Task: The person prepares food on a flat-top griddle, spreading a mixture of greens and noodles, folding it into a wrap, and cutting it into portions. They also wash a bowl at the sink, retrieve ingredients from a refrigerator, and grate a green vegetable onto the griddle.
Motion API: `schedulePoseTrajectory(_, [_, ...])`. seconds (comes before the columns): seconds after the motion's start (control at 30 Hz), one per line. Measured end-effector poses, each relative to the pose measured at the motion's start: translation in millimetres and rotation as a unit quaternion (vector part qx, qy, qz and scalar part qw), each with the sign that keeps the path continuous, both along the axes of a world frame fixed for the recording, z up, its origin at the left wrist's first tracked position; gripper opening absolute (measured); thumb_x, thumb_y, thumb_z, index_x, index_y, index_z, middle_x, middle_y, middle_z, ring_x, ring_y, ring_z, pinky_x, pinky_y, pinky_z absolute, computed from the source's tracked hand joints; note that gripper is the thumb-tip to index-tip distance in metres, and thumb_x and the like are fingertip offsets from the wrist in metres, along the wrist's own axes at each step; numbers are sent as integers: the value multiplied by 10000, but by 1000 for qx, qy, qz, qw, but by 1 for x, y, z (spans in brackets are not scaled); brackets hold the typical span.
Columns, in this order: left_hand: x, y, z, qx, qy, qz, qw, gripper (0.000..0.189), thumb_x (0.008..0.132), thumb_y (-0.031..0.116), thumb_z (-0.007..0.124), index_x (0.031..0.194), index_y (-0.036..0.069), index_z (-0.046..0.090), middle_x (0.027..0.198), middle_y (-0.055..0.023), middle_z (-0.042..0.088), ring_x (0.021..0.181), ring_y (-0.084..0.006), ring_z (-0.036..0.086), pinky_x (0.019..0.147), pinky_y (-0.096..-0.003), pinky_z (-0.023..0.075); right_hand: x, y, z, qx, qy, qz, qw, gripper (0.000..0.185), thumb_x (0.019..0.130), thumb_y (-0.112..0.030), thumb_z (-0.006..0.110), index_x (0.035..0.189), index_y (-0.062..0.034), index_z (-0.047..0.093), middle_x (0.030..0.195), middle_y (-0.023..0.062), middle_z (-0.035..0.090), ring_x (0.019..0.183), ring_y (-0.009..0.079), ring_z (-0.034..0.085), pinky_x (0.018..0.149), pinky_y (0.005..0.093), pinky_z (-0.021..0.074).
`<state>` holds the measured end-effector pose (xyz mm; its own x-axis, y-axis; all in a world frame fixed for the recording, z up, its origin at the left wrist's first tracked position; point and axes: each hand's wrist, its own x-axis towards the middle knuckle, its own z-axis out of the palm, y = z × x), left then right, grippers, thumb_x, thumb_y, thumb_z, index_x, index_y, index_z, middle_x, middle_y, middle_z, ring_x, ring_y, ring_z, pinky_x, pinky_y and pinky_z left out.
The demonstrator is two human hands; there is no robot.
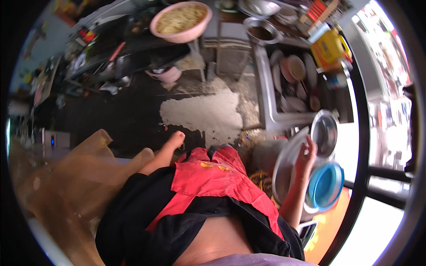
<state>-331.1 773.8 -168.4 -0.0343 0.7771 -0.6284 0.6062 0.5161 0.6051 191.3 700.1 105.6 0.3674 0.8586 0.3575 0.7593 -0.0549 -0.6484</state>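
Observation:
My left hand [177,139] hangs in front of me over the dark floor, slightly blurred. Its fingers are curled in, and nothing shows in them. On my right, my right hand [307,153] is raised with the fingers loosely apart and holds nothing that I can see. It overlaps the edge of a round steel basin [324,134]; whether it touches the basin I cannot tell. Behind that forearm leans a large round aluminium lid or pan [283,169]. A blue plastic basin [325,187] sits just outside the forearm. My red apron [213,179] fills the lower middle.
A steel sink [273,118] ahead right holds several dirty bowls [293,68]. A yellow oil jug [329,50] stands at its edge. A pink basin of noodles [181,21] stands ahead. Brown sheeting [80,186] is at my left. The floor has a pale worn patch [203,109].

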Motion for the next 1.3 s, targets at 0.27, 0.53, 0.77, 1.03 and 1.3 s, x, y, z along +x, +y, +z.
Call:
schedulePoseTrajectory(0.27, [-29, 3, 8, -98, 43, 117, 987, 253, 867, 271, 553, 831, 49, 671, 707, -146, 658, 597, -247, 649, 566, -389, 521, -37, 256, -85, -171, 538, 89, 821, 499, 939, -416, 554, 1257, -33, 530, 1152, 149, 619, 973, 250, 633, 792, 352, 526])
schedulePoseTrajectory(0.53, [-46, 67, 67, -14, 80, 159, 984, 252, 871, 266, 569, 870, 40, 679, 860, -182, 683, 815, -342, 665, 726, -421, 525, 17, 519, -150, -218, 717, -56, 660, 904, 785, -521, 700, 1420, -53, 259, 1245, 203, 484, 1056, 310, 562, 884, 410, 508])
schedulePoseTrajectory(0.77, [-127, 44, 48, -28, 147, 232, 961, 300, 900, 318, 538, 979, 66, 681, 963, -178, 679, 953, -350, 639, 795, -432, 507, 3, 544, -180, -163, 680, -41, 714, 390, 762, -113, 498, 1090, 87, 564, 1123, 174, 581, 986, 324, 587, 830, 458, 563])
schedulePoseTrajectory(1.03, [-213, -17, -19, -173, -100, 535, 821, 249, 914, 319, 520, 875, 103, 637, 817, -98, 645, 750, -275, 627, 637, -438, 499, -54, 509, -96, -258, 485, 11, 836, 265, 751, -54, 562, 1001, 25, 596, 1034, 143, 585, 948, 269, 604, 781, 394, 560])
schedulePoseTrajectory(1.3, [-382, 137, 47, 27, -118, 540, 833, 356, 985, 362, 452, 748, 107, 524, 618, -4, 458, 523, -184, 446, 496, -368, 386, -421, 557, 87, -330, 308, 169, 876, 610, 743, 6, 559, 1340, -11, 435, 950, 72, 583, 820, 160, 585, 635, 290, 486])
